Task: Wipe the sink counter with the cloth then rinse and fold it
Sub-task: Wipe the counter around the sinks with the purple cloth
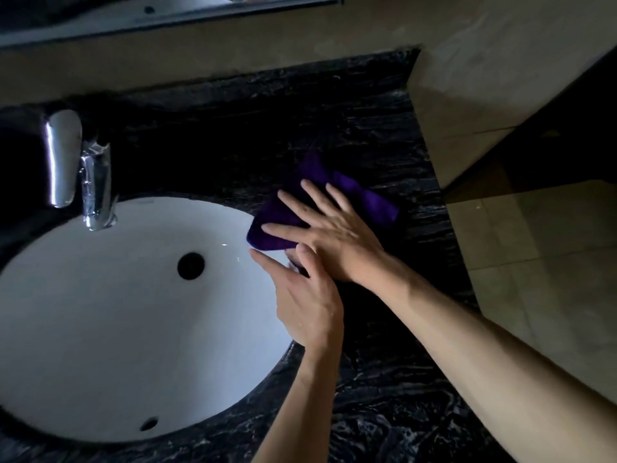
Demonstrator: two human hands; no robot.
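Note:
A purple cloth point(364, 198) lies on the black marble counter point(394, 379), its left corner hanging over the rim of the white sink point(100, 312). My right hand point(334, 235) presses flat on the cloth with its fingers spread and straight. My left hand point(300, 295) sits just below it at the sink's right edge, fingers extended toward the cloth's near corner. Whether it touches the cloth is unclear.
A chrome faucet point(96, 188) with a lever handle stands at the sink's back left. A dark drain point(191, 266) sits mid-basin. A mirror edge point(167, 18) runs along the top. The counter ends at the right above a tiled floor point(541, 262).

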